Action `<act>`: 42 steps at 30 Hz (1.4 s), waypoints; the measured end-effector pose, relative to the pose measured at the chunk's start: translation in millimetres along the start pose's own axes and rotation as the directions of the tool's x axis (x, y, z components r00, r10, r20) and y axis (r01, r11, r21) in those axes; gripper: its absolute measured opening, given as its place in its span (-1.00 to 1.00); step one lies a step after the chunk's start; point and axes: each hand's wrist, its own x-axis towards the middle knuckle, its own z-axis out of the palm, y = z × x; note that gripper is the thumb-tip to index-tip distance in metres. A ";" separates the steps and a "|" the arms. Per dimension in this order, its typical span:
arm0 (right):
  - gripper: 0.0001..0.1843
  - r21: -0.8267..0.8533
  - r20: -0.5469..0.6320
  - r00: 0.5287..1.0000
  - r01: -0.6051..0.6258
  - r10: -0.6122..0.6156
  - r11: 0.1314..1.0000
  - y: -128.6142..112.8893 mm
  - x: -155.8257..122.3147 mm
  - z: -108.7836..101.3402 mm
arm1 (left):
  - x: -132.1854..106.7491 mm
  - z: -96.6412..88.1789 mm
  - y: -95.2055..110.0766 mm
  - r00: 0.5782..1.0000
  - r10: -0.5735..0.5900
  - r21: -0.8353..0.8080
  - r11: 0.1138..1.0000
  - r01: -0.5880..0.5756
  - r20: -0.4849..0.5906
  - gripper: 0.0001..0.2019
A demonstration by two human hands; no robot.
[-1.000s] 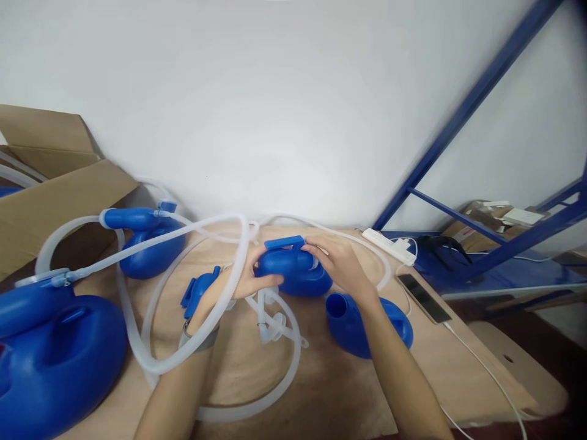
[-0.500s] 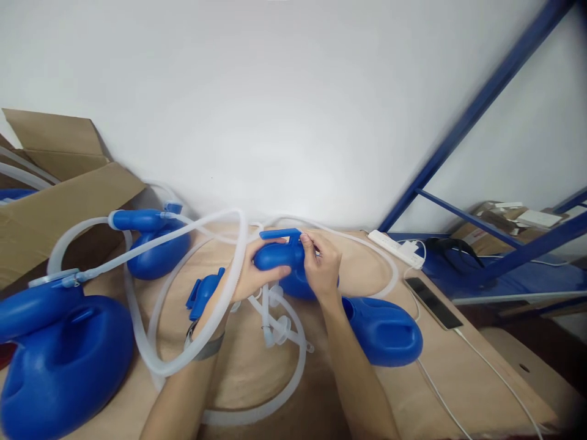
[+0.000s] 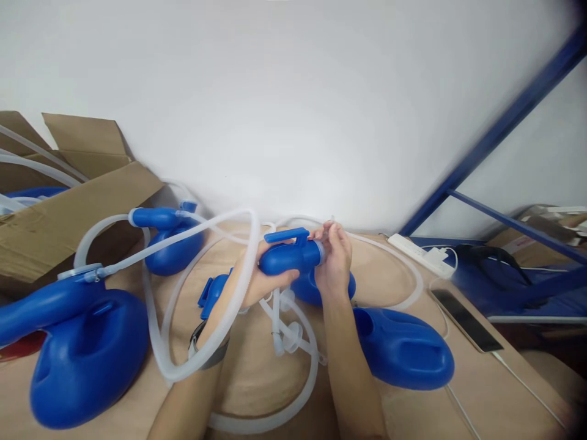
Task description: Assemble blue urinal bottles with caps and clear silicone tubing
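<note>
I note the left hand (image 3: pixel 259 282) wrapped round the bottle (image 3: pixel 288 258); the right hand (image 3: pixel 334 263) pinches its mouth. Light, rigid, smooth plastic, I judge; grip the body.

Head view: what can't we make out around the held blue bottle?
All head view.
Mouth of the blue bottle: covered by the right hand.
What that hand pinches: too small, blurred.
Grip of the left hand: partly behind the white tubing.
Contents of the cardboard box: cut off by the left edge.
</note>
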 end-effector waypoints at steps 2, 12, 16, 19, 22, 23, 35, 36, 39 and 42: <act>-0.59 0.046 -0.018 1.000 0.007 -0.006 0.999 4.4 0.4 3.2 | -0.1 5.1 1.5 1.000 0.020 0.012 1.000 -0.020 -0.007 -0.47; -0.62 0.012 -0.254 0.955 0.159 -0.151 0.987 12.8 23.4 -36.8 | -10.4 -4.5 14.3 0.994 0.036 0.079 0.997 -0.029 -0.099 -0.47; -0.65 -0.169 0.265 0.962 -0.021 0.066 0.985 6.3 6.4 -22.3 | -8.3 -42.6 5.2 1.000 0.003 0.341 0.940 -0.008 0.017 -0.42; -0.66 -0.352 0.567 0.784 -0.045 0.251 0.935 13.8 -7.4 -4.1 | -3.7 -63.6 -12.5 0.991 -0.076 0.447 0.894 0.020 0.109 -0.44; -0.73 -0.445 0.622 0.722 0.010 0.301 0.896 26.4 -12.1 5.9 | -1.4 -77.9 -29.9 0.966 -0.153 0.500 0.866 0.028 0.210 -0.45; -0.74 -0.472 0.629 0.711 0.029 0.314 0.881 29.2 -12.3 7.2 | -1.4 -81.6 -34.0 0.959 -0.164 0.500 0.866 0.028 0.230 -0.44; -0.70 -0.297 0.481 0.820 -0.178 0.308 0.938 15.1 -14.9 9.1 | -3.2 -91.6 -30.1 0.996 -0.034 0.255 0.967 0.011 0.088 -0.31; -0.69 -0.270 0.481 0.821 -0.195 0.307 0.943 14.2 -15.0 9.3 | -2.7 -89.9 -30.3 0.996 -0.040 0.254 0.967 0.019 0.078 -0.30; -0.70 -0.238 0.473 0.838 -0.176 0.272 0.955 11.5 -17.1 11.3 | -0.7 -83.0 -32.1 0.996 -0.068 0.247 0.968 0.053 0.054 -0.31; -0.77 -0.198 0.477 0.856 -0.117 0.200 0.973 11.3 -20.2 15.9 | 2.1 -76.3 -34.7 0.998 -0.063 0.200 0.978 0.057 0.025 -0.33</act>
